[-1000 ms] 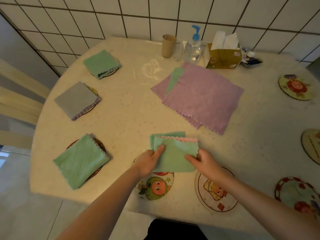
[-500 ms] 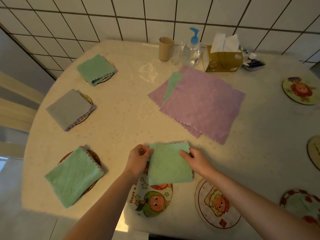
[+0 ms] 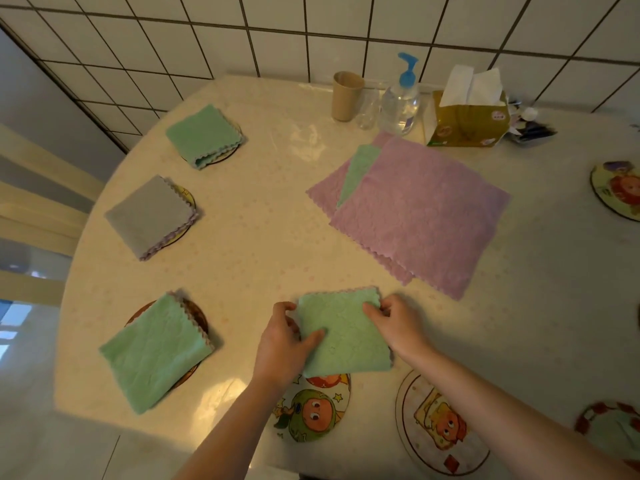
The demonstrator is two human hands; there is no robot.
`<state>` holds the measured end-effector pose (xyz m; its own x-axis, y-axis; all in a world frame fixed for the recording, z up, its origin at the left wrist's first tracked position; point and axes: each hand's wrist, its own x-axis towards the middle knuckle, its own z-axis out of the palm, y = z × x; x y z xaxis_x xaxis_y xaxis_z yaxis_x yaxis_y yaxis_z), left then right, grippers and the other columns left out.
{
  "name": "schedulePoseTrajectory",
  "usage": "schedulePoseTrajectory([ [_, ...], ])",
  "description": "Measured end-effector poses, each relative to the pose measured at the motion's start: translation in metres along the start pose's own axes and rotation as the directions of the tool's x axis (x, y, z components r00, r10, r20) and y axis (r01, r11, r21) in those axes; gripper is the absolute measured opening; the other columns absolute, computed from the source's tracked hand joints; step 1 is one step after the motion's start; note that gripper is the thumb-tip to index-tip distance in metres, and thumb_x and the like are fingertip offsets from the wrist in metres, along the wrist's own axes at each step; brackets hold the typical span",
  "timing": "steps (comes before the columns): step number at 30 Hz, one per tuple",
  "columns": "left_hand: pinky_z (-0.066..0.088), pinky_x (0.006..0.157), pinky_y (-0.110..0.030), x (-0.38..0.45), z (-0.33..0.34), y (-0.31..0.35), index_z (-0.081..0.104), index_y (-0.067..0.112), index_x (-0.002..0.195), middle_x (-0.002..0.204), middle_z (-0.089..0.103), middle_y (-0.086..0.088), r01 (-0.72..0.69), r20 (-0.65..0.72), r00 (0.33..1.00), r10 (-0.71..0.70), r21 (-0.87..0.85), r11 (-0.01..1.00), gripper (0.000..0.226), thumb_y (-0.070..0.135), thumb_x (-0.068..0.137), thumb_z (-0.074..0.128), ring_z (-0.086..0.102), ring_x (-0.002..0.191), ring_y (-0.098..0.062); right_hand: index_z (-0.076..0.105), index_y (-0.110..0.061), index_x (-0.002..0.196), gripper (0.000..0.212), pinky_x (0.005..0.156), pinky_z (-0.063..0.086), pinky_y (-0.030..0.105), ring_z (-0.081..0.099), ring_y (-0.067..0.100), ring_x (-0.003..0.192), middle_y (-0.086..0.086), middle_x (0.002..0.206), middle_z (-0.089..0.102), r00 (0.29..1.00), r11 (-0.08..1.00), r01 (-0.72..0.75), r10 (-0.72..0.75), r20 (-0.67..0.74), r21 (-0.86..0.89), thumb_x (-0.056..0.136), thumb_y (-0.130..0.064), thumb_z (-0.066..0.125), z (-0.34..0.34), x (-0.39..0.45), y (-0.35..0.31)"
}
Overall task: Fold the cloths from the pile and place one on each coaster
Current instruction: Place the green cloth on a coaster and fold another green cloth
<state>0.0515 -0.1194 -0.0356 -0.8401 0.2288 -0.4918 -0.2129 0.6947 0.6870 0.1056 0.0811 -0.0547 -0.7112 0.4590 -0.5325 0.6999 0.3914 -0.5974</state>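
Both hands grasp a folded green cloth (image 3: 343,330) near the front edge of the bench (image 3: 263,244): the left hand (image 3: 282,348) pinches its left side, thumb lying on top and fingers curled at the edge, while the right hand (image 3: 394,325) pinches its upper right corner with curled fingers. The cloth's near edge overlaps the top of a cartoon coaster (image 3: 313,408) at the front edge, and most of that coaster shows below it. Just to the right sits a second coaster (image 3: 438,426), uncovered, and a third (image 3: 609,427) shows at the front right, partly cut off and blurred. Along the left edge three folded cloths each lie on a coaster: a green one (image 3: 156,351) nearest the front, a grey one (image 3: 150,216) in the middle and another green one (image 3: 204,135) toward the back. The pile (image 3: 419,209) lies flat right of the bench's centre, with a purple cloth on top, a green strip (image 3: 358,171) poking out beneath its left side and more purple under that. Another coaster (image 3: 616,190) sits at the right edge. Along the back edge, against the tiled wall, stand a tan cup (image 3: 346,95), a clear pump bottle (image 3: 401,98) with a blue top and a tissue box (image 3: 467,116), with small dark items beside the box that are too blurred to tell.
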Motion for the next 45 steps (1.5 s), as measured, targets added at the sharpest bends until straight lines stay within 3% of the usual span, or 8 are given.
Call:
schedulePoseTrajectory([
  [4,0.051,0.079,-0.031,-0.009,0.007,-0.010,0.045,0.024,0.114,0.106,0.053,0.005,0.039,-0.025,0.999,-0.036,0.142,0.989,0.049,0.038,0.076,0.073,0.054,0.092,-0.013,0.044,-0.021,0.106,0.040,0.064,0.053,0.029,0.060,0.013,0.083,-0.007,0.097,0.057,0.992,0.958,0.087,-0.107,-0.060,-0.273,0.080,-0.039,0.068,0.001,-0.018,0.007],
  [12,0.044,0.075,-0.030,-0.001,0.026,0.014,0.046,0.012,0.107,0.102,0.050,-0.002,0.181,-0.058,0.983,-0.171,0.322,0.929,0.028,0.020,0.081,0.057,0.047,0.093,-0.019,0.046,-0.022,0.089,0.033,0.075,0.057,0.041,0.062,0.021,0.085,0.005,0.099,0.058,0.975,0.961,-0.222,0.215,0.056,0.166,0.072,-0.024,0.074,0.008,-0.014,-0.001],
  [15,0.049,0.085,-0.039,0.009,0.025,0.016,0.049,0.013,0.102,0.101,0.056,-0.003,0.313,-0.011,0.949,-0.314,0.129,0.941,0.032,0.033,0.080,0.062,0.052,0.098,-0.024,0.047,-0.022,0.083,0.025,0.075,0.056,0.039,0.062,0.020,0.083,0.004,0.093,0.061,0.954,0.906,-0.297,0.265,0.143,0.300,0.079,-0.015,0.070,0.006,-0.015,-0.006],
  [18,0.054,0.078,-0.040,0.012,0.017,0.020,0.061,0.009,0.095,0.092,0.064,-0.006,0.372,0.084,0.928,-0.362,-0.199,0.907,0.029,0.033,0.080,0.069,0.061,0.086,-0.023,0.057,-0.012,0.103,0.030,0.080,0.056,0.044,0.065,0.025,0.086,0.008,0.097,0.066,0.941,0.882,-0.338,0.309,0.137,0.328,0.078,-0.017,0.070,0.003,-0.013,-0.005],
  [22,0.054,0.063,-0.036,-0.006,0.005,0.020,0.059,0.005,0.096,0.101,0.066,-0.015,0.390,0.247,0.920,-0.303,-0.530,0.753,0.017,0.015,0.085,0.066,0.065,0.088,-0.028,0.053,-0.013,0.093,0.018,0.054,0.043,0.024,0.058,0.014,0.071,-0.001,0.080,0.059,0.942,0.888,-0.333,0.300,0.148,0.318,0.083,-0.017,0.068,-0.002,-0.023,-0.007],
  [30,0.055,0.068,-0.044,-0.059,-0.008,-0.046,0.054,0.004,0.105,0.102,0.064,-0.017,0.387,0.175,0.911,-0.373,-0.673,0.631,0.022,0.004,0.086,0.065,0.064,0.091,-0.034,0.044,-0.015,0.121,0.043,0.074,0.042,0.028,0.054,0.017,0.096,0.004,0.113,0.056,0.984,0.988,-0.145,0.138,0.117,0.054,0.084,-0.025,0.064,0.039,-0.069,0.001],
  [35,0.057,0.075,-0.044,-0.081,-0.010,-0.076,0.055,0.003,0.098,0.097,0.066,-0.015,0.332,0.049,0.921,-0.385,-0.615,0.716,0.020,0.008,0.085,0.069,0.065,0.088,-0.029,0.054,-0.015,0.113,0.025,0.067,0.039,0.024,0.053,0.010,0.082,-0.006,0.092,0.055,0.999,0.994,0.009,-0.006,0.033,-0.110,0.089,-0.019,0.059,0.065,-0.101,0.007],
  [45,0.051,0.073,-0.036,-0.096,-0.014,-0.090,0.057,0.012,0.092,0.088,0.061,-0.003,0.218,-0.192,0.940,-0.282,-0.299,0.929,0.020,0.018,0.081,0.072,0.060,0.088,-0.027,0.058,-0.016,0.109,0.019,0.069,0.039,0.024,0.054,0.011,0.084,-0.001,0.104,0.064,0.995,0.991,0.058,-0.067,-0.070,-0.119,0.090,-0.019,0.058,0.075,-0.110,0.007],
])
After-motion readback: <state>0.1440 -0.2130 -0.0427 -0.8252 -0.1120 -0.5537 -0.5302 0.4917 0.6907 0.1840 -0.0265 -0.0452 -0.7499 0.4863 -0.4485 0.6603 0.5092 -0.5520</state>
